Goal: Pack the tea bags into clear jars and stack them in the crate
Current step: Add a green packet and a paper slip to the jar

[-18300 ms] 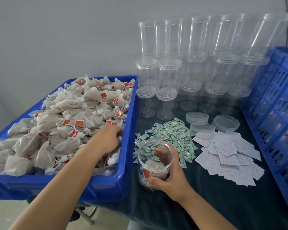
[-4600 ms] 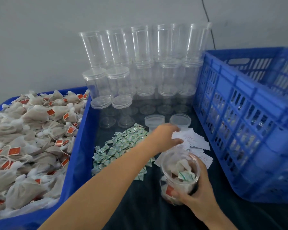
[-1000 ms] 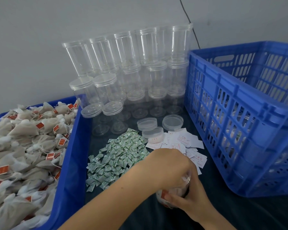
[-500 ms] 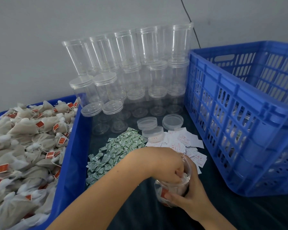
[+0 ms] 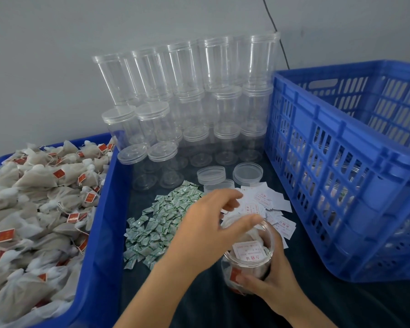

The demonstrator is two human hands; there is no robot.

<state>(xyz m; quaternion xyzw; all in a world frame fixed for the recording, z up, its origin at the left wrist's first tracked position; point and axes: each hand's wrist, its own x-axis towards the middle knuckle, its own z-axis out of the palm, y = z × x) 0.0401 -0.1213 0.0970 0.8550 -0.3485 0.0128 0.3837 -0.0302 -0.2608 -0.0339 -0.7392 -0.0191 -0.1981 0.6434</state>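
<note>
My right hand [image 5: 269, 281] grips a clear open jar [image 5: 249, 256] near the table's front. The jar holds tea bags with a white paper slip lying on top. My left hand [image 5: 213, 223] hovers just above and left of the jar's mouth, fingers spread and relaxed, holding nothing. A blue bin [image 5: 104, 233] full of tea bags [image 5: 33, 209] with red tags fills the left. A tall blue slatted crate [image 5: 341, 176] stands at the right, and jars show faintly through its slats.
Stacked empty clear jars [image 5: 189, 95] line the wall at the back. In front lie loose clear lids [image 5: 247, 172], a heap of small green-and-white sachets [image 5: 161, 221] and scattered white paper slips [image 5: 268, 202] on the dark tablecloth.
My left hand has lifted out of the jar's mouth and opened. A white slip now lies on top of the tea bags inside. My right hand still holds the jar.
</note>
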